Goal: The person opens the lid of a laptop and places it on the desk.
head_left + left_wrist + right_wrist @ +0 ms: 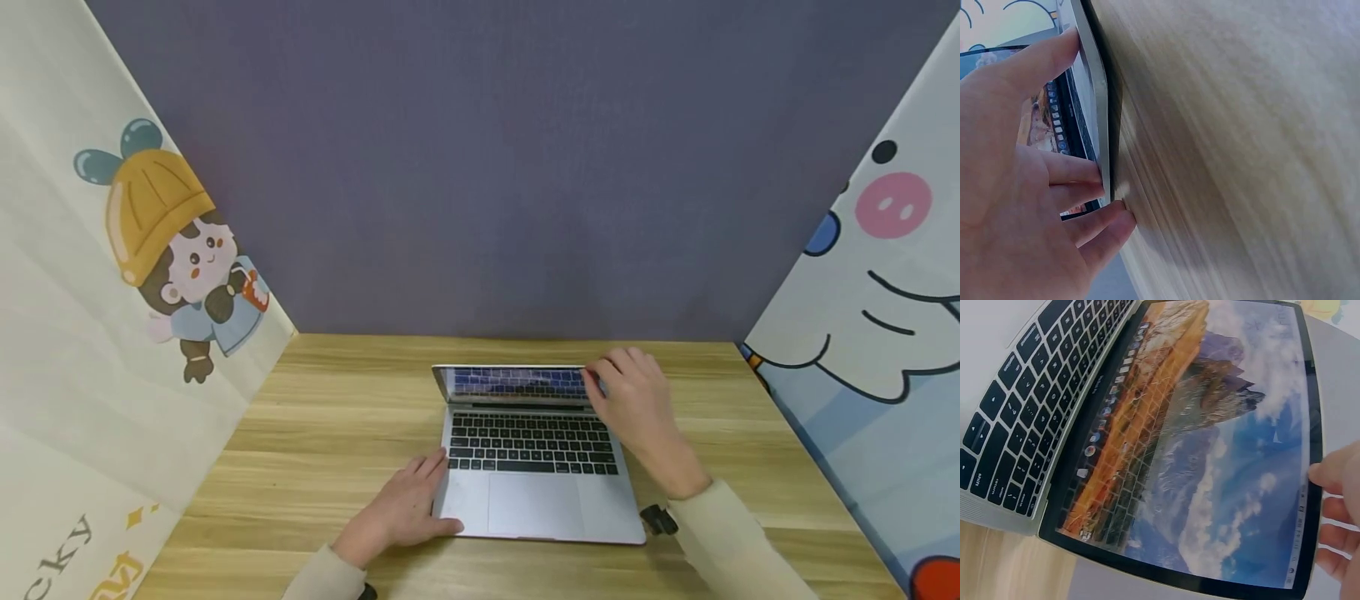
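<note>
An open silver laptop (535,504) with a black keyboard (532,444) lies on the wooden table. Its lit screen (1210,444) shows a mountain wallpaper and stands tilted above the keyboard. My right hand (637,404) pinches the top edge of the lid near its right corner, thumb on the screen's black border. Along the laptop's left edge rests my left hand (405,504), its thumb by the front corner. In the left wrist view, fingers (1075,172) of that hand touch the side of the base, and the lowest ones reach the tabletop.
The wooden table (322,433) extends on both sides of the laptop. A dark grey panel (480,167) rises behind it. Panels with cartoon prints flank the table, a child in a yellow hat (161,217) at left and a pink-nosed figure (892,204) at right.
</note>
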Motion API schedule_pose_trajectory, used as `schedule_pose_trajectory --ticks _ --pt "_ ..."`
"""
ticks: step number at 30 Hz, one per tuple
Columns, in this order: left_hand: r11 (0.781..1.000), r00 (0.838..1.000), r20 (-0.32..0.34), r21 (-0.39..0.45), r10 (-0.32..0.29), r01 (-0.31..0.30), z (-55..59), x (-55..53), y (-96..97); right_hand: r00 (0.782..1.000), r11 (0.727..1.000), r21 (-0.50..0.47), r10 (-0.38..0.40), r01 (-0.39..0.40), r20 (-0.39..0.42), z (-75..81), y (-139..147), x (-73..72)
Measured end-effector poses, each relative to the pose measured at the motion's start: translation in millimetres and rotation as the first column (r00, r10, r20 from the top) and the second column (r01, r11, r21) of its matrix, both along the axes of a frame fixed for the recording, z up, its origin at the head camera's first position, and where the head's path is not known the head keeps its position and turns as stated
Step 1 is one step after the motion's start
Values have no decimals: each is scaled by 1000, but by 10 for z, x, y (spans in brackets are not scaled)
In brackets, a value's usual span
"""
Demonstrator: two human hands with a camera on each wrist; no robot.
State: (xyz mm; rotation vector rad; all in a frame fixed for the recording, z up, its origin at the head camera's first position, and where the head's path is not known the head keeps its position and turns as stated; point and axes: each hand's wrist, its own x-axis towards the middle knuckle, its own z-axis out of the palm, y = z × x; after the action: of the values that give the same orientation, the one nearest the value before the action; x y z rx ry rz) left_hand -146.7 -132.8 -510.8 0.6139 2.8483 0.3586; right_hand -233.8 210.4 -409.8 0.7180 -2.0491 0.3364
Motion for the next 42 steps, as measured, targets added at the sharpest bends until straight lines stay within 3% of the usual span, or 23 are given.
schedule_pose_trajectory --ticks 8,26,42 --pt "1000 1000 4 0 -5 5 6 19 2 996 996 -6 -88 88 -24 -50 -74 -116" --pt "1000 1000 11 4 -6 6 21 23 11 995 990 -91 -103 104 12 -39 -132 -329" --pt "1000 1000 8 -20 -5 5 20 12 23 987 986 -59 -154 156 36 1 -164 -553"
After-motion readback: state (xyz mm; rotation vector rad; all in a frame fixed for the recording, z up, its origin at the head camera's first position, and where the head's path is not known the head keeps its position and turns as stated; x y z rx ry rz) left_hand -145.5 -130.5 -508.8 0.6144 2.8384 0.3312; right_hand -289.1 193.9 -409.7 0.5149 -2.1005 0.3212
